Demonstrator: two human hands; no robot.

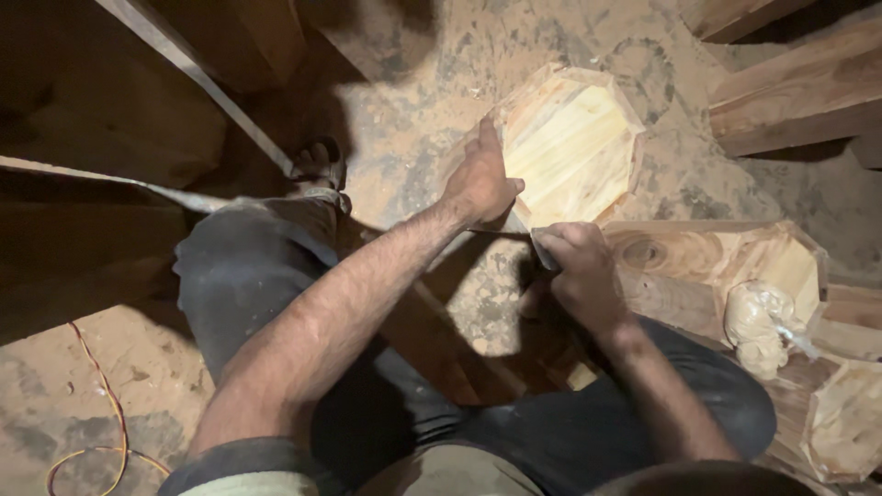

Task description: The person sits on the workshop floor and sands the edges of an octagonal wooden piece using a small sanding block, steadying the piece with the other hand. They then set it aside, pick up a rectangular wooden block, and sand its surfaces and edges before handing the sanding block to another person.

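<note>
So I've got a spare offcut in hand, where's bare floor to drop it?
Bare dusty floor lies left of the octagonal wood block, and more by the orange cord at lower left. It is crowded at right: carved wood pieces, a plastic bag and stacked planks.

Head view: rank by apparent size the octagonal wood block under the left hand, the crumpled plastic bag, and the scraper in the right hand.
1. octagonal wood block, largest.
2. crumpled plastic bag.
3. scraper, smallest, though the right hand hides most of it, so its full size is unsure.
</note>
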